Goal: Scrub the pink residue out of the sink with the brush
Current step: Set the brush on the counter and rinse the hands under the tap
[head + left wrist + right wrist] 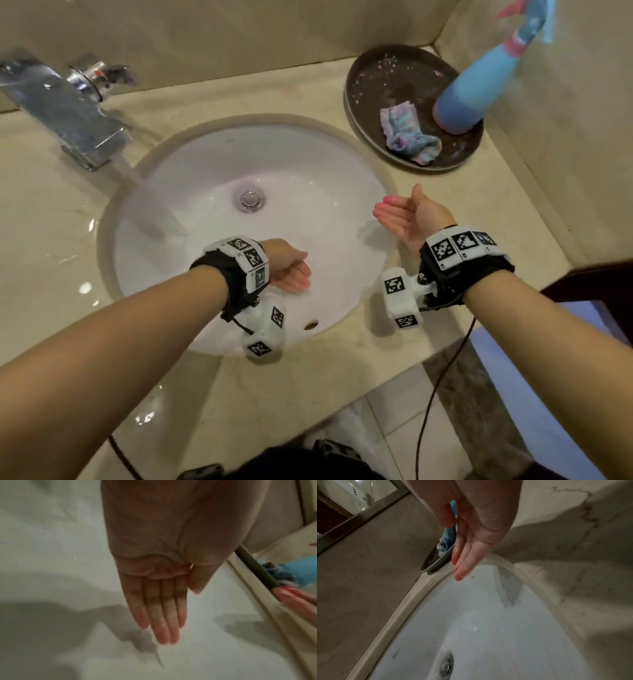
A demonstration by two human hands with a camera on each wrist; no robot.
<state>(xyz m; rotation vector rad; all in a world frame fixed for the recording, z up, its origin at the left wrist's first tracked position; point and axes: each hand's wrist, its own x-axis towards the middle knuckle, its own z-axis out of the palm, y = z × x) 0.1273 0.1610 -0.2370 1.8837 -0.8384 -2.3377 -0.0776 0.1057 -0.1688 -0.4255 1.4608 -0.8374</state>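
The white round sink [329, 164] is set into a beige marble counter, with a metal drain [249, 198] at its middle and a faint pink tint around it. Water runs from the chrome faucet [65, 106] into the left side of the basin. My left hand [294, 274] is low inside the basin with straight wet fingers [164, 626], holding nothing. My right hand [400, 212] hovers at the sink's right rim, fingers straight and pink-stained [462, 566], also empty. No brush shows in any view.
A dark round tray [370, 82] stands at the back right of the counter, bearing a crumpled blue-pink cloth [407, 133] and a blue spray bottle [479, 89]. The overflow hole [311, 324] sits in the basin's near wall. Walls close in behind and right.
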